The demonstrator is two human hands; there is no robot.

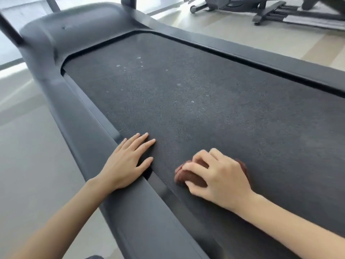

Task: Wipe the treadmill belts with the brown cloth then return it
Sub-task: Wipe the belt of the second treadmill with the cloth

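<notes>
The dark grey treadmill belt (pixel 196 94) fills the middle of the view, with small pale specks on its far part. My right hand (pixel 218 174) presses down on the bunched brown cloth (pixel 188 175) on the near part of the belt; most of the cloth is hidden under my fingers. My left hand (pixel 127 161) lies flat with fingers spread, palm on the left side rail (pixel 80 131) and fingertips on the belt's edge, a short way left of the cloth.
The treadmill's motor cover (pixel 74 28) and upright posts rise at the far end. The right side rail (pixel 242 53) borders the belt. Pale floor (pixel 28 165) lies to the left. Another exercise machine (pixel 270 10) stands at the back right.
</notes>
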